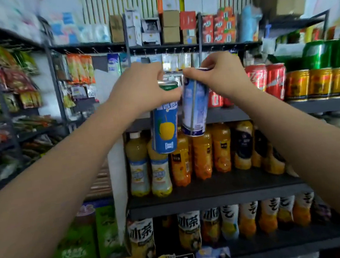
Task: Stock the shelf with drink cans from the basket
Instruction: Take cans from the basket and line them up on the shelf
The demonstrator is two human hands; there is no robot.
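Note:
My left hand [140, 87] grips the top of a tall blue can with a yellow fruit picture [165, 129], which hangs down tilted. My right hand [220, 75] pinches the top of a pale blue and white can [194, 108], also hanging tilted, right beside the first. Both cans are in the air in front of the dark shelf [227, 114] that carries red cola cans [266, 80] to the right. The basket is out of sight.
Gold cans [319, 82] and green cans [331, 53] stand further right on the same shelf. Orange and yellow juice bottles [202, 155] fill the shelf below, and tea bottles [190, 229] the one under it. Snack racks [16, 87] line the left side.

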